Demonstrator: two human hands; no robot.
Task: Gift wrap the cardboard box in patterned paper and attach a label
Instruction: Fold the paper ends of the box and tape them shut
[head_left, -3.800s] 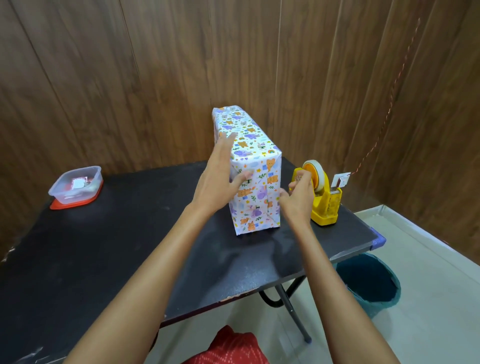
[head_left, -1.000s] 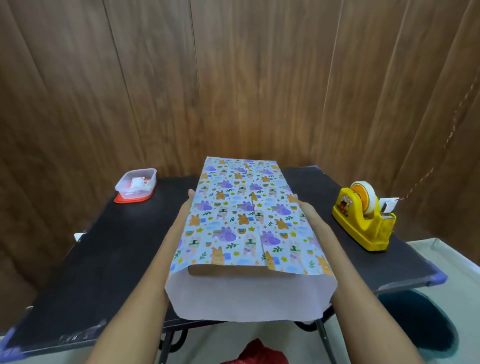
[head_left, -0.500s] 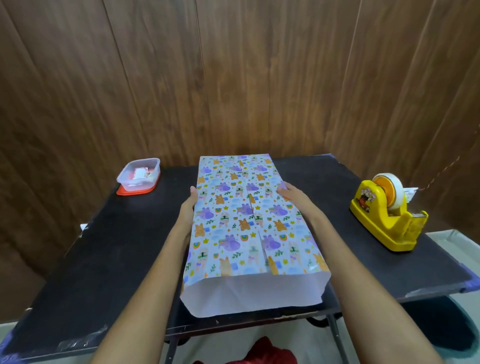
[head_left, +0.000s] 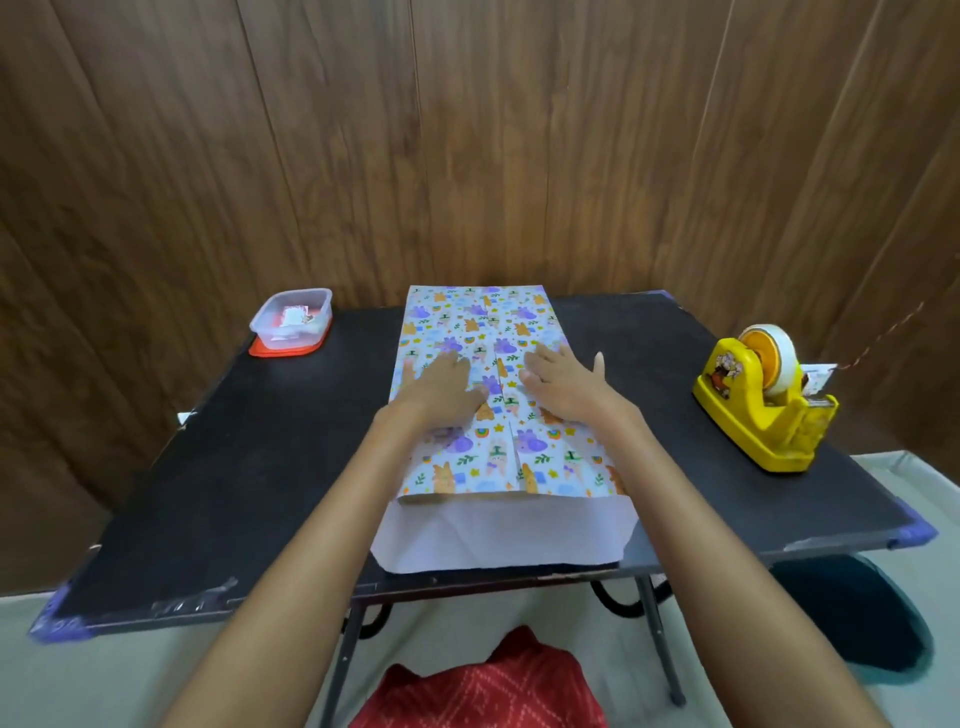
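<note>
The box wrapped in patterned paper (head_left: 483, 322) lies flat on the black table (head_left: 208, 467), its long side running away from me. A seam runs down the middle of its top. At the near end an unfolded sleeve of paper (head_left: 498, 535) shows its white inside and reaches the table's front edge. My left hand (head_left: 441, 387) rests flat on the top, left of the seam. My right hand (head_left: 558, 382) lies flat on the top, right of the seam, thumb spread out. Neither hand holds anything.
A yellow tape dispenser (head_left: 758, 405) stands at the right with a small white label (head_left: 818, 376) on red-and-white string behind it. A clear plastic container (head_left: 292, 319) on a red lid sits at the back left. A dark teal bin (head_left: 857, 613) stands under the table's right corner.
The box, upright 3.8 s ago, now lies flat on the table. Both hands have moved from its sides onto the top, palms down on either side of the seam.
</note>
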